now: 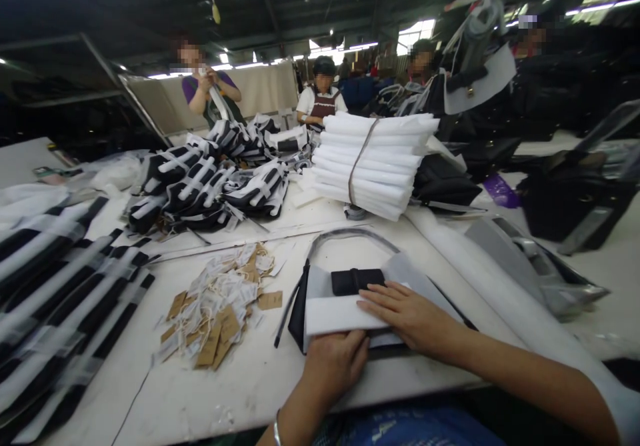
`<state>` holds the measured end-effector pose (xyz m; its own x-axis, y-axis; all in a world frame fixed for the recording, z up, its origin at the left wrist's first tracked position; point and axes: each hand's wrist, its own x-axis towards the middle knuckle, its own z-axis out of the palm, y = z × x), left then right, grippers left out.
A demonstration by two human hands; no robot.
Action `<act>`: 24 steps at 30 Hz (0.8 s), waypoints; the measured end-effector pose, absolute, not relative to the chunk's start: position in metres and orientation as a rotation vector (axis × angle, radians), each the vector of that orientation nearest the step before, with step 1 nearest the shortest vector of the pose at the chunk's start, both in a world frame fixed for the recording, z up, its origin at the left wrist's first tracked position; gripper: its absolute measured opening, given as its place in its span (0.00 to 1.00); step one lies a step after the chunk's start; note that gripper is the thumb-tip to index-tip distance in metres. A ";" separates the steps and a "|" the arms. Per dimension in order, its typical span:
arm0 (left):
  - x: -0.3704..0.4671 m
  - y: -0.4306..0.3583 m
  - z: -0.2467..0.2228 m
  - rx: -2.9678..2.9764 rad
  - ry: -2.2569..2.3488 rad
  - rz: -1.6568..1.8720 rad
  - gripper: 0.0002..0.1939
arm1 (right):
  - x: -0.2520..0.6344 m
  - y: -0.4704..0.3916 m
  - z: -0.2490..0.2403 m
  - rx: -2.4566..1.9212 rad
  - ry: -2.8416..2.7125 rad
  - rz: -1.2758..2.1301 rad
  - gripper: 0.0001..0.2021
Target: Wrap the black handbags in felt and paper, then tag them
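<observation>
A black handbag [297, 311] lies on the table right in front of me, its wrapped handle [345, 233] arching away at the back. Pale grey sheeting covers much of its front, around a black strap tab [356, 281]. Across the bag runs a folded white foam strip [330, 314]. My left hand [336, 364] is closed at the strip's near edge, fingers curled and their tips partly hidden. Flat on the strip's right part rests my right hand [400, 314], fingers stretched out and touching the strip and the tab's edge.
Left of the bag lies a heap of brown paper tags [220, 333] with strings. Wrapped black bags [190, 186] pile up behind and at far left. A tied white foam bundle [370, 163] stands behind the handle. People [324, 99] work across the table.
</observation>
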<state>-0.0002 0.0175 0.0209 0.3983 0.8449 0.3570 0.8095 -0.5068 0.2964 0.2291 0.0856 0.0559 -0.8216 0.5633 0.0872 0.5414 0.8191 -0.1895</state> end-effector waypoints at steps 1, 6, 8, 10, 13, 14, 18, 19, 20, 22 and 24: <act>0.000 0.018 0.021 2.565 1.519 0.730 0.07 | 0.231 0.086 0.055 -0.874 -2.858 0.249 0.39; 0.000 0.019 0.020 2.577 1.502 0.752 0.08 | 0.235 0.083 0.055 -0.865 -2.823 0.163 0.40; 0.000 0.020 0.020 2.584 1.487 0.750 0.07 | 0.236 0.081 0.052 -0.894 -2.817 0.132 0.40; 0.000 0.021 0.022 2.590 1.476 0.744 0.07 | 0.238 0.080 0.050 -0.930 -2.815 0.142 0.42; 0.001 0.023 0.024 2.601 1.467 0.742 0.07 | 0.244 0.081 0.048 -0.921 -2.841 0.245 0.41; 0.001 0.024 0.025 2.607 1.460 0.745 0.07 | 0.246 0.082 0.048 -0.905 -2.853 0.284 0.39; 0.000 0.024 0.022 2.650 1.398 0.777 0.08 | 0.251 0.083 0.049 -0.882 -2.847 0.359 0.31; -0.001 0.023 0.021 2.664 1.377 0.790 0.08 | 0.252 0.083 0.049 -0.883 -2.837 0.360 0.31; -0.002 0.020 0.022 2.681 1.356 0.803 0.09 | 0.252 0.083 0.049 -0.882 -2.826 0.358 0.31; -0.004 0.014 0.027 2.706 1.300 0.861 0.09 | 0.251 0.082 0.048 -0.870 -2.811 0.357 0.30; -0.005 0.010 0.038 2.716 1.234 0.981 0.09 | 0.250 0.082 0.047 -0.858 -2.807 0.364 0.29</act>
<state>-0.0052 0.0100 0.0383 0.4959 0.6800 0.5401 0.6794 -0.6912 0.2464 0.2504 0.0817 0.0475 -0.8164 0.5683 0.1028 0.5232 0.8032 -0.2848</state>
